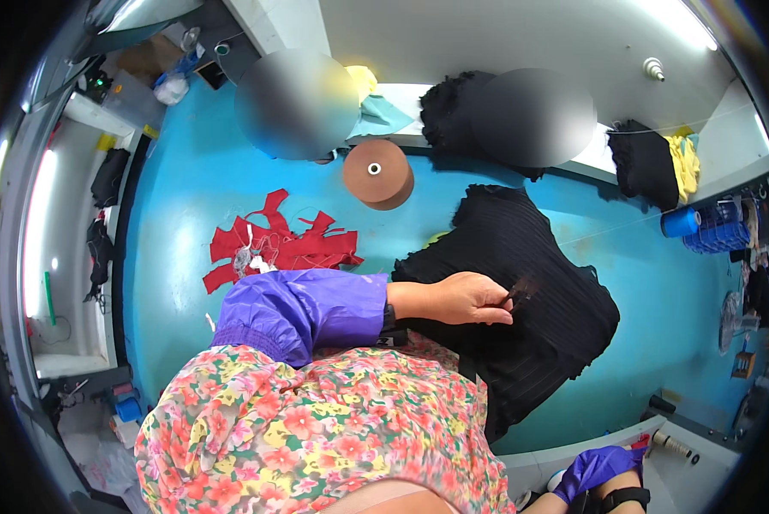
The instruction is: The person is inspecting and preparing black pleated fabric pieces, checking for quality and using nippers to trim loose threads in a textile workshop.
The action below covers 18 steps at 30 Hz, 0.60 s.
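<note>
My left hand (470, 298), in a purple sleeve cover, reaches rightward with thumb and fingers pinched together. A small tuft of dark threads (528, 291) sticks out from its fingertips. Directly beneath lies a large black ribbed knit cloth (547, 317), spread with folds and frayed edges. Red cloth scraps (294, 244) with pale threads lie to the left, beyond my sleeve. At the lower right edge my right arm shows a purple sleeve cover (598, 471) and a black strap. The fingers of that hand are out of sight.
A brown yarn cone (388, 190) stands on the blue surface (166, 223). Black cloth piles (646, 163) and yellow cloth (684, 167) lie along the far edge, beside two blurred round patches. A blue crate (717, 230) sits at right. A thin thread crosses toward the right.
</note>
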Each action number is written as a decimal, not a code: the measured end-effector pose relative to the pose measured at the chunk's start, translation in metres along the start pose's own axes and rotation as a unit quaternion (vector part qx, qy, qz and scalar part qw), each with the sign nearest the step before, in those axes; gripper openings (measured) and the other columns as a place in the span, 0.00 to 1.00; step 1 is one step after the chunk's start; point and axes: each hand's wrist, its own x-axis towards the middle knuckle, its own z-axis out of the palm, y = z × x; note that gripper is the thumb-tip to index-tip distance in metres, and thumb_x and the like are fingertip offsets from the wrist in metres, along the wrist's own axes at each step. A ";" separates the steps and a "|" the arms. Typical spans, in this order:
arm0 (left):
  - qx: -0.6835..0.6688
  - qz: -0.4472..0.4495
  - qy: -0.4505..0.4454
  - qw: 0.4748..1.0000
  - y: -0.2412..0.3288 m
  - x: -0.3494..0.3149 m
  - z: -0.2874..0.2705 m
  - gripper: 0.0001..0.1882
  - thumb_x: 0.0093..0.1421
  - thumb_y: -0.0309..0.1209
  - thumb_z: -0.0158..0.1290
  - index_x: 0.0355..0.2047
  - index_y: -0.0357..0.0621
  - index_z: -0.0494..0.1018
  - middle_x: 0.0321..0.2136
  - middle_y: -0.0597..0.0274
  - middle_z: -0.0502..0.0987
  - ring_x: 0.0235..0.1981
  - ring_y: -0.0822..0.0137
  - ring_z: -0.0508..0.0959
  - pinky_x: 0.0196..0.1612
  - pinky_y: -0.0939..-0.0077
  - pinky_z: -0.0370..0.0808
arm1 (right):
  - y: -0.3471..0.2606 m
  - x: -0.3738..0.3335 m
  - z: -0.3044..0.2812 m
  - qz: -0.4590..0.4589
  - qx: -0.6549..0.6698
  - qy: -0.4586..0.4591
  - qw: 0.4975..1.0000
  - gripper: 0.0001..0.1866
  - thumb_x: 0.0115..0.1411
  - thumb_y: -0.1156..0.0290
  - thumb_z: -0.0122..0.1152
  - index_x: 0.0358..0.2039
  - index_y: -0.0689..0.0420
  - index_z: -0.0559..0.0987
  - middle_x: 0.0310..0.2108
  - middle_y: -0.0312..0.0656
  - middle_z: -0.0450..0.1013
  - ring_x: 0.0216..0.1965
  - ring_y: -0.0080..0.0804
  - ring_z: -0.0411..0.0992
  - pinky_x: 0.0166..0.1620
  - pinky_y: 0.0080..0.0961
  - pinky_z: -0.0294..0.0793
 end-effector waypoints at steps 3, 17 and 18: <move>0.010 0.030 0.006 0.999 -0.001 0.000 0.004 0.12 0.58 0.40 0.50 0.29 0.44 0.73 0.20 0.62 0.73 0.25 0.64 0.74 0.28 0.72 0.68 | 0.002 0.000 -0.001 -0.007 0.022 -0.008 1.000 0.09 0.52 0.61 0.50 0.22 0.52 0.70 0.24 0.41 0.66 0.28 0.38 0.66 0.29 0.39 0.63; -0.024 0.050 0.068 0.996 -0.006 -0.008 0.005 0.13 0.57 0.40 0.50 0.27 0.44 0.72 0.18 0.62 0.71 0.23 0.63 0.73 0.27 0.71 0.67 | 0.022 0.008 -0.030 -0.020 0.141 -0.069 0.987 0.09 0.52 0.61 0.50 0.22 0.52 0.70 0.23 0.40 0.66 0.28 0.37 0.66 0.29 0.38 0.62; -0.026 0.047 0.064 0.996 -0.006 -0.008 0.005 0.13 0.57 0.40 0.50 0.27 0.44 0.72 0.18 0.63 0.71 0.23 0.64 0.73 0.27 0.72 0.67 | 0.023 0.009 -0.032 -0.020 0.143 -0.072 0.987 0.09 0.52 0.61 0.50 0.22 0.52 0.70 0.23 0.40 0.66 0.28 0.37 0.66 0.29 0.38 0.62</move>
